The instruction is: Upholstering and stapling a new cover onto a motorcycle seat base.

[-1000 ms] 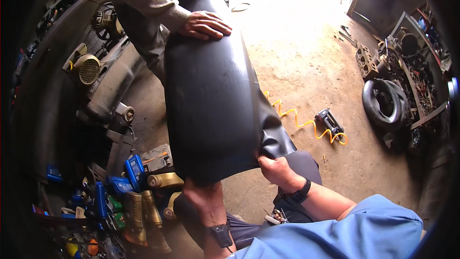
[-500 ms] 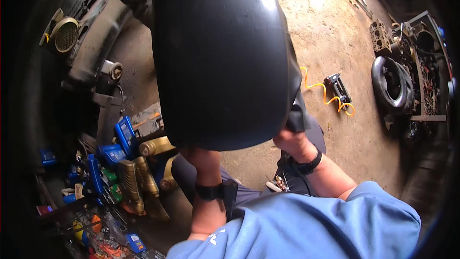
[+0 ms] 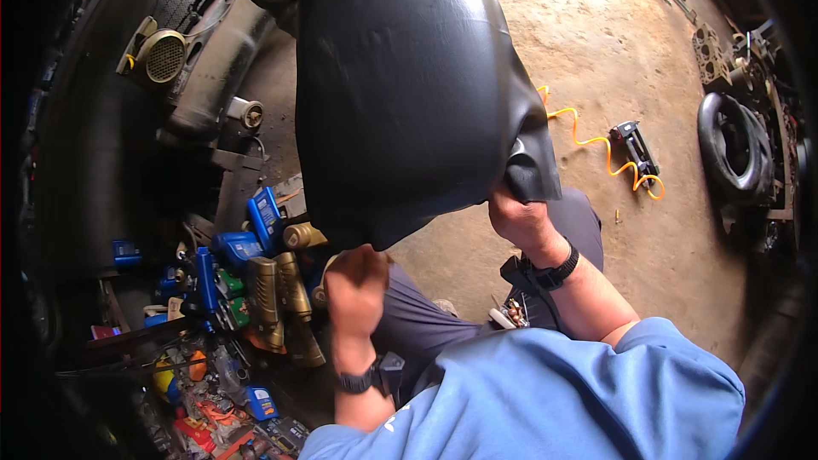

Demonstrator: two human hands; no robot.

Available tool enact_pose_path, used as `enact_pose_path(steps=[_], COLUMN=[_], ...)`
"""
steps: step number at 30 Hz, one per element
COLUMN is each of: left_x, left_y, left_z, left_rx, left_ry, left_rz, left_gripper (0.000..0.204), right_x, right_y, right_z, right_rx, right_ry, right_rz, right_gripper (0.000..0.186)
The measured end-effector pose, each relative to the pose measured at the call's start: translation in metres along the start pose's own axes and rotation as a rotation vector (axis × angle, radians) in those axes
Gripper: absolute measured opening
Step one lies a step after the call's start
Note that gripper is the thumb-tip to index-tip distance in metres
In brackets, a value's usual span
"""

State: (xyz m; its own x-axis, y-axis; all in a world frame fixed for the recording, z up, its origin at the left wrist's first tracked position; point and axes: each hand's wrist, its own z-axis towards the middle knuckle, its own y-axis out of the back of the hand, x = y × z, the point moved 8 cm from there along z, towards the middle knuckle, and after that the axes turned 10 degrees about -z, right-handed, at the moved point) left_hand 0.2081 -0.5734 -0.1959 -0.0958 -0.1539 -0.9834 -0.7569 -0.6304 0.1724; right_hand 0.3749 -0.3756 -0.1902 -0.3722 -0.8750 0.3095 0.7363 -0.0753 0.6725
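A long padded seat (image 3: 400,94) under a smooth black vinyl cover stretches away in front of me, its near end just above my thighs. At its near left corner my left hand (image 3: 358,285) is closed, pinching the cover's edge and drawing it into a point toward me. My right hand (image 3: 518,217) is closed on a loose, folded flap of the black cover (image 3: 530,166) at the near right corner. Its fingertips are partly hidden under the flap. The seat's underside is out of sight.
On the floor to the right lies a black tool (image 3: 635,149) with an orange coiled hose (image 3: 588,138). Farther right are black rubber tubes (image 3: 734,143) and metal parts. Blue bottles (image 3: 266,217) and gold bottles (image 3: 266,294) crowd the left. Small metal pieces (image 3: 514,311) sit near my lap.
My left hand has come out from under the near edge and pulled toward me, stretching the cover to a point. The seat's near end has tilted and shifted slightly; my right hand keeps its grip.
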Motion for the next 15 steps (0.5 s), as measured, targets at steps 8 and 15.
enact_pose_path(steps=[8,15], left_x=[-0.091,-0.108], left_y=[-0.046,-0.068], left_z=[-0.012,-0.043], left_rx=[-0.007,-0.203], left_ry=[-0.893,-1.213], left_rz=[0.856,0.98], left_gripper=[0.044,0.051], right_x=[0.004,-0.005], right_y=[-0.004,0.005], right_z=[-0.007,0.001], right_rx=[-0.022,-0.042], right_ry=[0.026,-0.117], right_rz=[0.057,0.211], right_gripper=[0.043,0.039])
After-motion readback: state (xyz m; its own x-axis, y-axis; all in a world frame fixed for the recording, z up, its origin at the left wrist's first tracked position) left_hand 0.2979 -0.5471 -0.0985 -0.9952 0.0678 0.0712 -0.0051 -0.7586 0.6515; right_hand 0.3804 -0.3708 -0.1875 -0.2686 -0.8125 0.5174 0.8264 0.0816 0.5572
